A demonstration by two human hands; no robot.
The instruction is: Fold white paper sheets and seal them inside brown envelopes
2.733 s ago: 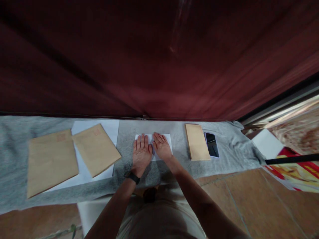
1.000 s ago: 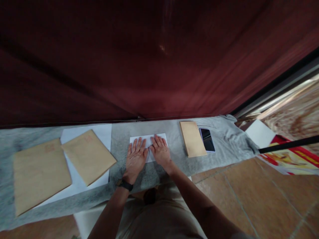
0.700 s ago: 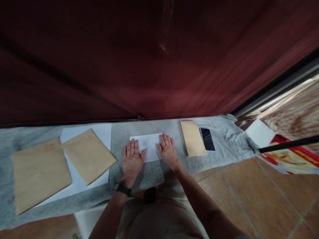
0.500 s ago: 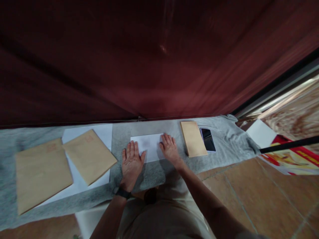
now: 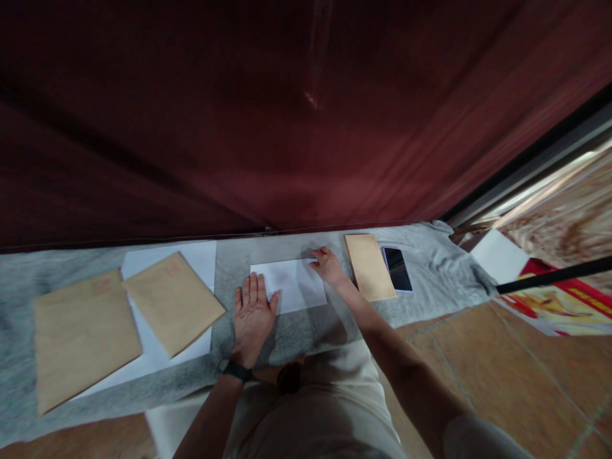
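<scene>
A folded white sheet of paper (image 5: 291, 285) lies on the grey cloth (image 5: 296, 325) in front of me. My left hand (image 5: 252, 312) rests flat on the sheet's near left corner, fingers stretched out. At the sheet's far right corner is my right hand (image 5: 326, 264), its fingers curled at the paper's edge; whether they pinch it is unclear. A black band is on my left wrist.
A narrow brown envelope (image 5: 370, 266) and a dark phone (image 5: 398, 268) lie to the right. Two larger brown envelopes (image 5: 174, 301) (image 5: 83, 335) lie left, one on white paper (image 5: 143, 344). A dark red curtain (image 5: 287, 115) hangs behind. Tiled floor (image 5: 502, 376) lies right.
Both hands slid apart from the sheet's middle. The right hand then moved up to the sheet's far right corner and curled its fingers. The left hand stayed flat.
</scene>
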